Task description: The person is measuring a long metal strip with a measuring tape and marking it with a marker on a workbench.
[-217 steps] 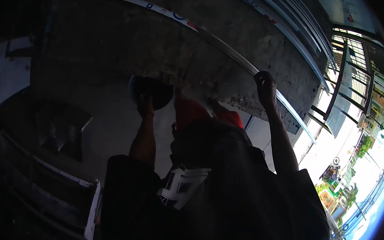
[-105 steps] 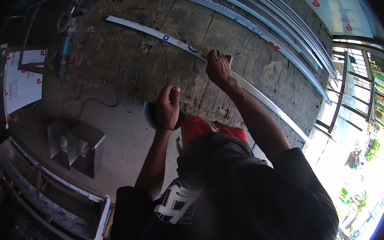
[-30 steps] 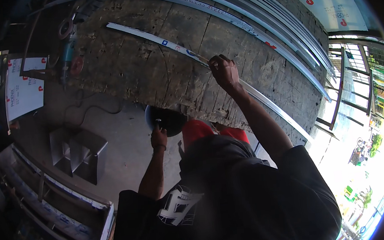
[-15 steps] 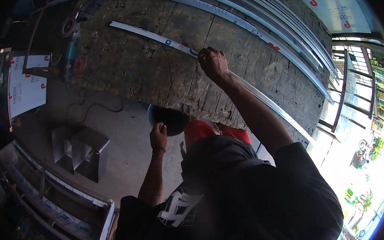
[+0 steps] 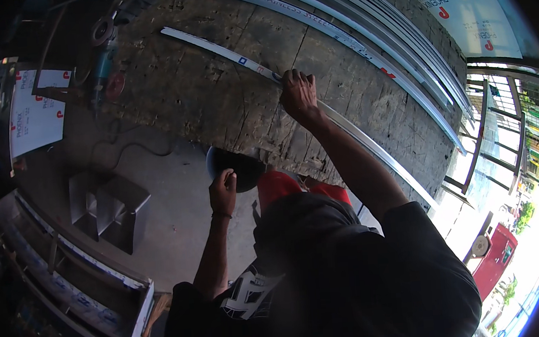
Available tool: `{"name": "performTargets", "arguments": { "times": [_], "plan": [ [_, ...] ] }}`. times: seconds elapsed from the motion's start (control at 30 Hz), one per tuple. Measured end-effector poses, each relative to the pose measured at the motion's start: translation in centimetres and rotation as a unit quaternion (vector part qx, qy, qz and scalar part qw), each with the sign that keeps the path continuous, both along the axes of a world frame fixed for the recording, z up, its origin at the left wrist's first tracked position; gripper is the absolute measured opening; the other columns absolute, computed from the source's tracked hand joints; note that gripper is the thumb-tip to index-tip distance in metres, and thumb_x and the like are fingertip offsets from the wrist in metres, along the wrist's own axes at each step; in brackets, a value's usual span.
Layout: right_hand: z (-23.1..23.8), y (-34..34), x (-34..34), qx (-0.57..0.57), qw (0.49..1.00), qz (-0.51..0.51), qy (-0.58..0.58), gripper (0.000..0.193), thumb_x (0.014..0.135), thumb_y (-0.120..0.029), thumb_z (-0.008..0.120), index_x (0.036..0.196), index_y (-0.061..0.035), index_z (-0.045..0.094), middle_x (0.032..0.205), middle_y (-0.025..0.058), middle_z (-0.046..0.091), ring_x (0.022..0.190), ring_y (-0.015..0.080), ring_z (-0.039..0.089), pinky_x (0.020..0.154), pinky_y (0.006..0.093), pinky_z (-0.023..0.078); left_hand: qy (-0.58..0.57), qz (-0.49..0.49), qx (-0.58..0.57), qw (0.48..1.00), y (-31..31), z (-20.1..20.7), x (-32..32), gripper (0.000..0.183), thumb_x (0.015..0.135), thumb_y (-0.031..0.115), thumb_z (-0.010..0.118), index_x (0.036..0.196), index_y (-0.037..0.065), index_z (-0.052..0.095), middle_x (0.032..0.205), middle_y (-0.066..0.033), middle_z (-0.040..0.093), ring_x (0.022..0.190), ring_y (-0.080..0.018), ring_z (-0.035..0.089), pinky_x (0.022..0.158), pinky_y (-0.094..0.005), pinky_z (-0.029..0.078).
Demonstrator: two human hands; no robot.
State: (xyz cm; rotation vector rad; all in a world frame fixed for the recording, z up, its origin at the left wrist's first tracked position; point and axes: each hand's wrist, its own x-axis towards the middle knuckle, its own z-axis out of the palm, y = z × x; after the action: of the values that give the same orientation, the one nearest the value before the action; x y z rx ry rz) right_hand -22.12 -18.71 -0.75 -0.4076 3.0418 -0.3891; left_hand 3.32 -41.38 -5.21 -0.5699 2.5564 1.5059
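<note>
A long, narrow stainless steel strip, partly covered in printed white film, lies slantwise over the worn wooden workbench. My right hand is closed over the strip near its middle, with the knuckles up. Beyond the hand, the strip runs down to the right past my forearm. My left hand hangs off the bench's near side with its fingers curled together; whether anything small is in them is hidden. Behind that hand is a dark round disc-like object below the bench edge.
Several long metal profiles lie along the bench's far side. An angle grinder rests at its left end, near a red disc. Bent sheet-metal pieces and a metal frame stand on the floor at left.
The view has shifted slightly. My right hand keeps its hold on the strip, and my left hand stays curled in nearly the same place. A red vehicle has come into view outside at right.
</note>
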Motion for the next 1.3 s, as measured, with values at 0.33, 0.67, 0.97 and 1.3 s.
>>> {"name": "performTargets", "arguments": {
  "times": [0.33, 0.67, 0.97, 1.3],
  "plan": [
    [-0.1, 5.0, 1.7, -0.151, 0.985, -0.073, 0.025, 0.022, 0.087, -0.022, 0.070, 0.107, -0.0125, 0.065, 0.104, 0.0093, 0.063, 0.104, 0.0292, 0.059, 0.087, 0.0429, 0.040, 0.267, -0.128, 0.026, 0.955, 3.9, 8.2, -14.3, 0.010, 0.097, 0.011, 0.063, 0.103, 0.004, 0.067, 0.083, -0.0061, 0.061, 0.075, -0.0182, 0.060, 0.066, -0.0294, 0.046],
    [-1.1, 7.9, 5.7, -0.183, 0.976, -0.093, 0.072, 0.024, 0.083, -0.017, 0.071, 0.107, -0.0119, 0.070, 0.106, 0.0065, 0.064, 0.106, 0.0299, 0.057, 0.089, 0.0430, 0.042, 0.153, -0.253, 0.151, 0.943, 8.5, 4.6, -31.8, 0.016, 0.101, 0.015, 0.059, 0.094, 0.002, 0.063, 0.073, 0.0002, 0.061, 0.071, -0.0069, 0.057, 0.064, -0.0255, 0.045],
    [-3.0, 8.4, 6.5, -0.244, 0.959, -0.106, 0.094, 0.033, 0.080, -0.019, 0.072, 0.112, -0.0119, 0.068, 0.112, 0.0080, 0.060, 0.109, 0.0296, 0.054, 0.091, 0.0425, 0.040, 0.100, -0.343, 0.103, 0.928, 9.3, 2.3, -32.8, 0.018, 0.102, 0.016, 0.057, 0.092, 0.002, 0.061, 0.075, 0.0006, 0.058, 0.075, -0.0064, 0.056, 0.068, -0.0256, 0.045],
    [-2.9, 8.5, 6.2, -0.261, 0.954, -0.117, 0.085, 0.031, 0.081, -0.017, 0.070, 0.111, -0.0115, 0.067, 0.111, 0.0071, 0.060, 0.108, 0.0284, 0.054, 0.091, 0.0417, 0.039, 0.064, -0.414, 0.064, 0.906, 9.5, 3.4, -33.8, 0.023, 0.103, 0.021, 0.055, 0.094, 0.001, 0.060, 0.074, -0.0011, 0.060, 0.073, -0.0081, 0.057, 0.068, -0.0286, 0.045]
  ]
}}
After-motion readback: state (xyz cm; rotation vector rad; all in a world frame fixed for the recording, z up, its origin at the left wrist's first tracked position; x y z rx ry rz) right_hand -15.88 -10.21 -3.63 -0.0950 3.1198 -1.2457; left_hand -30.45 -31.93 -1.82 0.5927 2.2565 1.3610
